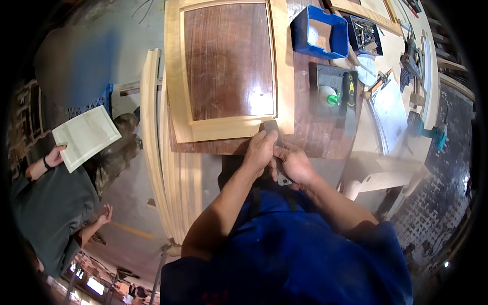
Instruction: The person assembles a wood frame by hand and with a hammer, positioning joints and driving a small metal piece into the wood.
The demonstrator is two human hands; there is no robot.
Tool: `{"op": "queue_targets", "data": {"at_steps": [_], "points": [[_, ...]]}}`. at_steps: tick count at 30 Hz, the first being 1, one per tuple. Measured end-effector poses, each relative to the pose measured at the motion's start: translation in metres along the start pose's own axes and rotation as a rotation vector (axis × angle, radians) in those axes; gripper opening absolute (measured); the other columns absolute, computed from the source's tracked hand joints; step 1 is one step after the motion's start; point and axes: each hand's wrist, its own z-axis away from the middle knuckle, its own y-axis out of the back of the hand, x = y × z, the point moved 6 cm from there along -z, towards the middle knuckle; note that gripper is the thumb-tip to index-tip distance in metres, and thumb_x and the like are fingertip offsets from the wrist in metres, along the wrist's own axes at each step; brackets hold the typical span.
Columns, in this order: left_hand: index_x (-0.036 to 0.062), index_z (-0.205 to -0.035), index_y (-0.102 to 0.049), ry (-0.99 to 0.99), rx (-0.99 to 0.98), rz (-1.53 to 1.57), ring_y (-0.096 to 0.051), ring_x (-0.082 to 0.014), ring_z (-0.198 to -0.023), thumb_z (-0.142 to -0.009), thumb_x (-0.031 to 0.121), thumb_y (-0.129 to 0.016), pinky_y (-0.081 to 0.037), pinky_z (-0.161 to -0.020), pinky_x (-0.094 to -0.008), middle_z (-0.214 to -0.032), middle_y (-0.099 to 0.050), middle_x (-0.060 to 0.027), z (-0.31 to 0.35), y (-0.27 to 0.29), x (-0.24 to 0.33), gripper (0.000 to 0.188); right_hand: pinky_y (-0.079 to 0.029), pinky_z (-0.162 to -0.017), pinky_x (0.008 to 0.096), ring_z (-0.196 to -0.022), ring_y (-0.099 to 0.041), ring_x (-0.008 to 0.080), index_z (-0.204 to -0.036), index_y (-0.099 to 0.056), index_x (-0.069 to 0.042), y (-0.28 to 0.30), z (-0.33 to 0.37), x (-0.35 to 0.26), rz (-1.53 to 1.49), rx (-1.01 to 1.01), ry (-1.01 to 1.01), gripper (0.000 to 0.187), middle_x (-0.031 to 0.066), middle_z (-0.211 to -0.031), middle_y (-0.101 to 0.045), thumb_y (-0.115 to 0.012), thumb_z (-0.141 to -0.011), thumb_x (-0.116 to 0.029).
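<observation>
A framed wooden panel (179,129) lies on the brown worktop in front of me, its light frame around a dark reddish-brown centre. My left hand (261,151) is closed around a narrow, flat, dark tool (271,125), whose far end meets the bottom rail near the panel's right corner. Just beside it, my right hand (296,163) is closed on the same tool lower down. A greyish metal end with a hole (284,180) shows below the fingers, close to my blue shirt. The fingers hide the tool's middle, so its exact kind is unclear.
Long pale wood strips (152,152) stand left of the panel. To the right are a blue bin (321,33), a bin of small hardware (365,36), a putty knife (349,99), a clipboard with papers (389,114) and a teal power tool (432,134). A person at left holds a pale panel (86,137).
</observation>
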Motion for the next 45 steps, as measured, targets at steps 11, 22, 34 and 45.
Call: {"op": "queue_targets", "data": {"at_steps": [11, 22, 34, 45], "points": [[-0.0022, -0.119, -0.057, 0.271, -0.114, 0.014, -0.046, -0.0172, -0.035, -0.104, 0.032, -0.042, -0.043, -0.027, -0.0331, -0.064, -0.054, -0.0113, -0.003, -0.002, 0.022, 0.040, -0.044, -0.043, 0.0288, -0.053, -0.061, 0.0147, -0.105, -0.054, -0.006, -0.011, 0.000, -0.020, -0.031, 0.181, -0.166, 0.016, 0.0036, -0.071, -0.061, -0.047, -0.102, -0.020], [-0.0042, -0.121, -0.059, 0.319, -0.129, 0.024, -0.046, -0.0175, -0.035, -0.100, 0.031, -0.044, -0.043, -0.028, -0.0342, -0.064, -0.053, -0.0108, -0.012, 0.006, 0.027, 0.044, -0.048, -0.045, 0.0303, -0.054, -0.061, 0.0182, -0.103, -0.051, -0.004, -0.022, -0.005, -0.032, -0.099, 0.233, -0.246, 0.013, 0.0054, -0.070, -0.058, -0.045, -0.101, -0.015], [-0.0013, -0.115, -0.066, 0.446, -0.052, 0.015, -0.041, -0.0139, -0.031, -0.099, 0.036, -0.046, -0.038, -0.025, -0.0294, -0.062, -0.054, -0.0069, -0.010, 0.002, 0.039, 0.045, -0.048, -0.042, 0.0318, -0.048, -0.056, 0.0196, -0.104, -0.045, -0.001, -0.025, -0.014, -0.042, -0.296, 0.197, -0.308, 0.009, 0.0064, -0.066, -0.053, -0.045, -0.100, -0.009], [0.0035, -0.098, -0.065, 0.562, 0.117, 0.022, -0.041, -0.0158, -0.028, -0.098, 0.038, -0.049, -0.035, -0.024, -0.0318, -0.056, -0.052, -0.0070, -0.011, -0.008, 0.047, 0.038, -0.049, -0.043, 0.0342, -0.048, -0.054, 0.0191, -0.109, -0.044, 0.001, -0.013, -0.018, -0.055, -0.245, 0.167, -0.351, 0.015, 0.0064, -0.064, -0.052, -0.048, -0.098, -0.009]]}}
